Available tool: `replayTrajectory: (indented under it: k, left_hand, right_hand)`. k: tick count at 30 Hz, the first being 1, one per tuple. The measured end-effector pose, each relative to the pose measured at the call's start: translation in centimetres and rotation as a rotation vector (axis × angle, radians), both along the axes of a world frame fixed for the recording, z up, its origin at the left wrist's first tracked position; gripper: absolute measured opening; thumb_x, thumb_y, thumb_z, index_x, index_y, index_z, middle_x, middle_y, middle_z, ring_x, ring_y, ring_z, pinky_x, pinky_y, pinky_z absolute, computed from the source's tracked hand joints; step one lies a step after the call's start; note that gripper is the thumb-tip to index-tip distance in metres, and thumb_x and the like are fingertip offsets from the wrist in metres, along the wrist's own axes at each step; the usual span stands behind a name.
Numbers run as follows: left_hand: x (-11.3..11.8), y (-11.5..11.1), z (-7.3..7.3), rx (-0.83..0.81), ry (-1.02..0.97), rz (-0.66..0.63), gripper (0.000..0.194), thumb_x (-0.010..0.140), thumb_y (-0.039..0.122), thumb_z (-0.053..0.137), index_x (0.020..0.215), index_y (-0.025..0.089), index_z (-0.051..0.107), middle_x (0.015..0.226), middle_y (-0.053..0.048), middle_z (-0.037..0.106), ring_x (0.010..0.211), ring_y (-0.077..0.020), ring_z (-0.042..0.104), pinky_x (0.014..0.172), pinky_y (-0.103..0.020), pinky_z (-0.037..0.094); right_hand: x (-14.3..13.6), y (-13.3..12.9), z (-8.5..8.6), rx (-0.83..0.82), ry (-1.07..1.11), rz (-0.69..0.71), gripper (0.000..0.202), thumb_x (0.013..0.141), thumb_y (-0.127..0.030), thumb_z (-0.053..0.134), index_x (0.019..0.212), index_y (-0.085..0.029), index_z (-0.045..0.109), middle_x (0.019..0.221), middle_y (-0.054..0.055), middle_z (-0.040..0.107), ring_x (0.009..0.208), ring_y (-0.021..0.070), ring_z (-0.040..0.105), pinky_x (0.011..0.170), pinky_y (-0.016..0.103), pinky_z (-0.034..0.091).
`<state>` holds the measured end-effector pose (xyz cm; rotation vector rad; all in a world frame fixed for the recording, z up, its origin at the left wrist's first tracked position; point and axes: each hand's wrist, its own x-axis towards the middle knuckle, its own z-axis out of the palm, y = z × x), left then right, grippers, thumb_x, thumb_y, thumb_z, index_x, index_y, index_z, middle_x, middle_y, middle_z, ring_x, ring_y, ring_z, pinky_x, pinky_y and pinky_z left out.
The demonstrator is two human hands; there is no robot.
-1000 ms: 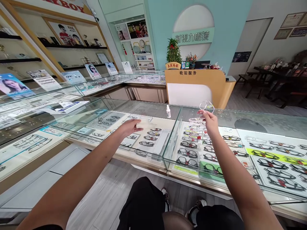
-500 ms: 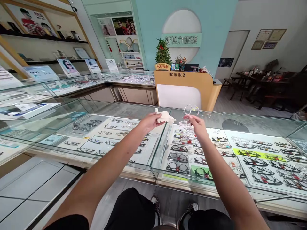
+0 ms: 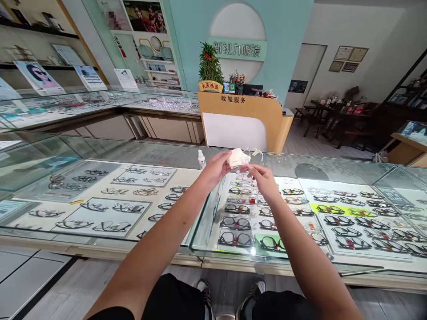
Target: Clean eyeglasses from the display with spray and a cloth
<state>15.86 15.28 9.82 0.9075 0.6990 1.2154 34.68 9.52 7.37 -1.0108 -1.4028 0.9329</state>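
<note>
A pale cloth (image 3: 236, 158) is pinched in my left hand (image 3: 218, 166), and its folds lie against one side of a pair of clear-framed glasses (image 3: 256, 152). My right hand (image 3: 262, 175) grips the glasses low down, with the fingers closed on the frame. Cloth and glasses overlap, so part of the frame is hidden. Both hands are raised over the glass display case (image 3: 200, 231). Just left of my left hand stands a small white bottle (image 3: 201, 159) on the glass top.
Rows of spectacles (image 3: 236, 224) lie inside the case under the glass. Beyond it is a wooden cashier counter (image 3: 275, 118) with a potted plant (image 3: 210, 66). More glass cases (image 3: 110, 104) run along the left. A dark wooden table (image 3: 336, 111) stands at the back right.
My hands have come together, and the cloth now meets the glasses. The white bottle shows more fully beside my left hand. The view has turned to the right.
</note>
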Motion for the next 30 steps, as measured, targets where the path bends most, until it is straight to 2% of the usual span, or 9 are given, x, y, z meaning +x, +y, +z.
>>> replayTrajectory:
  k: [3,5,10,15,17,20,22,25,30]
  left_hand:
    - [-0.5,-0.1,-0.8,0.033,-0.101,-0.151,0.025,0.089,0.023,0.07,0.11,0.011,0.076,0.112,-0.014,0.081,0.105,-0.025,0.077,0.099,-0.038,0.061]
    - [-0.7,-0.2,-1.2,0.047,-0.125,-0.207,0.029,0.087,0.019,0.07,0.114,0.009,0.076,0.116,-0.016,0.081,0.11,-0.0263,0.077,0.104,-0.039,0.059]
    - [-0.9,-0.5,-2.2,0.008,-0.109,-0.137,0.026,0.088,0.015,0.076,0.115,0.015,0.076,0.114,-0.012,0.081,0.107,-0.0222,0.077,0.11,-0.041,0.056]
    - [-0.7,-0.7,-3.0,0.007,-0.133,-0.095,0.034,0.082,0.018,0.088,0.113,0.016,0.075,0.101,-0.006,0.079,0.089,-0.0142,0.074,0.091,-0.029,0.059]
    - [-0.7,-0.9,-2.9,0.029,-0.137,-0.132,0.037,0.077,0.023,0.093,0.109,0.015,0.076,0.095,-0.005,0.077,0.08,-0.0123,0.07,0.077,-0.025,0.056]
    - [-0.8,-1.4,-2.4,0.087,-0.118,-0.238,0.033,0.076,0.034,0.095,0.092,0.015,0.074,0.076,0.0,0.067,0.066,-0.0094,0.059,0.064,-0.024,0.048]
    - [-0.9,-1.7,-2.0,0.119,-0.091,-0.297,0.035,0.078,0.04,0.094,0.082,0.015,0.07,0.069,0.002,0.06,0.062,-0.0087,0.054,0.063,-0.024,0.045]
    - [-1.2,-1.9,-1.7,0.153,-0.051,-0.366,0.039,0.08,0.044,0.091,0.075,0.016,0.065,0.068,0.001,0.056,0.065,-0.0104,0.054,0.066,-0.026,0.045]
    - [-1.2,-2.0,-1.8,0.201,-0.051,-0.431,0.035,0.083,0.043,0.09,0.081,0.015,0.068,0.069,0.0,0.057,0.066,-0.0113,0.053,0.067,-0.027,0.044]
  right_hand:
    - [-0.1,0.0,-0.1,0.0,-0.016,-0.004,0.042,0.092,-0.062,0.066,0.098,-0.026,0.086,0.094,0.003,0.078,0.08,0.0204,0.056,0.076,0.034,0.045]
    - [-0.1,0.0,0.0,-0.003,-0.019,0.002,0.041,0.092,-0.062,0.066,0.098,-0.026,0.086,0.097,0.003,0.079,0.081,0.0204,0.056,0.078,0.035,0.046]
    - [-0.5,-0.5,0.0,-0.037,-0.011,0.037,0.037,0.094,-0.059,0.067,0.099,-0.027,0.086,0.101,0.004,0.08,0.082,0.0202,0.056,0.08,0.035,0.046]
    - [-1.4,-1.0,0.1,-0.052,-0.01,0.079,0.037,0.093,-0.06,0.069,0.1,-0.028,0.086,0.102,0.003,0.079,0.08,0.0203,0.057,0.081,0.036,0.048]
    - [-1.8,-1.2,0.0,-0.047,-0.008,0.109,0.037,0.093,-0.061,0.069,0.099,-0.029,0.086,0.103,0.003,0.079,0.081,0.0205,0.058,0.082,0.037,0.049]
    - [-2.0,-1.3,-0.3,-0.047,-0.008,0.161,0.038,0.094,-0.063,0.068,0.101,-0.03,0.086,0.1,0.003,0.078,0.082,0.021,0.059,0.082,0.036,0.049]
    - [-2.0,-1.3,-0.6,-0.044,0.009,0.2,0.037,0.095,-0.063,0.069,0.103,-0.031,0.086,0.1,0.003,0.077,0.083,0.0209,0.059,0.083,0.036,0.048]
    - [-1.8,-1.2,-0.8,-0.047,0.028,0.228,0.036,0.095,-0.063,0.068,0.105,-0.032,0.085,0.103,0.003,0.077,0.089,0.0225,0.062,0.088,0.037,0.049]
    - [-1.9,-1.0,-1.0,-0.102,0.056,0.228,0.041,0.092,-0.066,0.069,0.098,-0.029,0.085,0.1,0.006,0.077,0.098,0.0268,0.066,0.095,0.041,0.051]
